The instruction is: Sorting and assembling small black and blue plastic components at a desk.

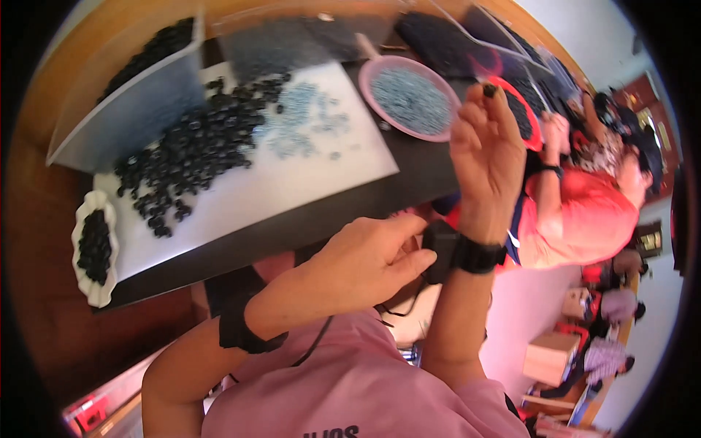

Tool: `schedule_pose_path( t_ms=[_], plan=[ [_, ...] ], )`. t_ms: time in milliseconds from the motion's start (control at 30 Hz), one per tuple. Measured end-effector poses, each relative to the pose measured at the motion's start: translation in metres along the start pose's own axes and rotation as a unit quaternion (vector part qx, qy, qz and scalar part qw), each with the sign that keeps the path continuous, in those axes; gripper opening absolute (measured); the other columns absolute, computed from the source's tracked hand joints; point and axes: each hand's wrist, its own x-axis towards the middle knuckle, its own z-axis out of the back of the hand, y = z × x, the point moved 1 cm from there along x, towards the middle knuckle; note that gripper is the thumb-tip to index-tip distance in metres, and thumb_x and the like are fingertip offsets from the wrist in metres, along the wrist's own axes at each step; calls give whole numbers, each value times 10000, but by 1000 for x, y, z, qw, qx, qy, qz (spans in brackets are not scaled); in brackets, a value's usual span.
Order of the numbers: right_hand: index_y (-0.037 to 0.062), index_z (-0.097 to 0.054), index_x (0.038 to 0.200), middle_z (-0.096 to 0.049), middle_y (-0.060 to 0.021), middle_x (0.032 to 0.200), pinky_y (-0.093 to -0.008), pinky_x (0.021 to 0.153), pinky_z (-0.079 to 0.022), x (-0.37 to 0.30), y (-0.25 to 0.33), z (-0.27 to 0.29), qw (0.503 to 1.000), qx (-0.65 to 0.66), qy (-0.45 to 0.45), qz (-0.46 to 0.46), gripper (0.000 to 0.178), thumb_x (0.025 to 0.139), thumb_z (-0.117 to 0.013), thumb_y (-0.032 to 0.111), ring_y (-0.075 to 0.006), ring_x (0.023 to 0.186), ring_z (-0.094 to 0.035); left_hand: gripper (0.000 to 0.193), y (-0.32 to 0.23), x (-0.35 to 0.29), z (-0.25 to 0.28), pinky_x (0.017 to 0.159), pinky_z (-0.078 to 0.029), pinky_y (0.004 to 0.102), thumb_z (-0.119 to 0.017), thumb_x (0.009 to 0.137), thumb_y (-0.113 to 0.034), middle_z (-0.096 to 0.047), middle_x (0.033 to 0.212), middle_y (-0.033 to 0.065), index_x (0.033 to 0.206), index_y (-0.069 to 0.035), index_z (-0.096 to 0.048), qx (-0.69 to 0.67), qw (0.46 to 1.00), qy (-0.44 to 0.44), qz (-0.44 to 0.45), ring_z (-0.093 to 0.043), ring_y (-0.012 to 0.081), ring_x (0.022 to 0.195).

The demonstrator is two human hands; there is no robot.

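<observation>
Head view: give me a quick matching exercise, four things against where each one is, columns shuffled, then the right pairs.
Things:
1. left hand
2. right hand
3. pink bowl
4. white scalloped dish

Places:
A. far left, at the end of the white sheet, holding black pieces
B. raised, pinching a small black piece
C. on the black box strapped at the right wrist
D. beyond the white sheet, filled with pale blue-grey pieces

Pairs: 1-C, 2-B, 3-D, 4-A

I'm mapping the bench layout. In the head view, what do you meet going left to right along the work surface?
White scalloped dish of dark beads → pile of dark beads → scatter of pale beads → pink bowl of pale beads → raised right hand pinching a dark bead.
</observation>
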Motion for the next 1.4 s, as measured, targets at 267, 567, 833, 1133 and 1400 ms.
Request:
schedule_pose_path(
  t_ms=[267,567,833,1133,1400],
  plan=[
    [46,-624,1066,-583,1,913,-213,621,-429,-54,-96,-39,808,-561,180,5,201,875,-680,18,-46,705,-513,222,32,-55,69,686,-490,221,-523,1029,-239,-648,915,4,1056,-42,-622,-190,952,-237,43,-595,69,759],
    [41,-587,1065,-593,-104,944,-291,542,-456,-51,-136,-53,734,-609,278,117,279,816,-694,-29,-192,629,-562,273,51,-71,88,691,-498,218,-523,1036,-281,-664,906,13,1074,-33,-630,-316,922,-217,63,-634,77,796],
    [33,-593,1116,-611,-125,954,-337,593,-530,-44,-148,-53,704,-615,304,184,333,807,-695,-38,-254,736,-637,279,59,-71,94,705,-502,225,-532,1033,-279,-671,905,17,1066,-23,-638,-351,901,-250,44,-638,83,808],
    [17,-670,1080,-541,-96,949,-282,628,-506,-52,-145,-44,751,-584,295,87,254,831,-693,-24,-201,714,-619,325,58,-78,89,732,-501,245,-520,1035,-294,-667,917,52,1115,2,-629,-345,909,-219,88,-626,117,813],
    [19,-670,1089,-542,-102,932,-316,628,-493,-49,-135,-36,742,-584,326,53,232,858,-679,8,-220,728,-588,287,59,-74,84,677,-497,239,-518,1028,-250,-669,869,57,1118,-1,-629,-395,886,-210,125,-605,100,746]
  ],
)
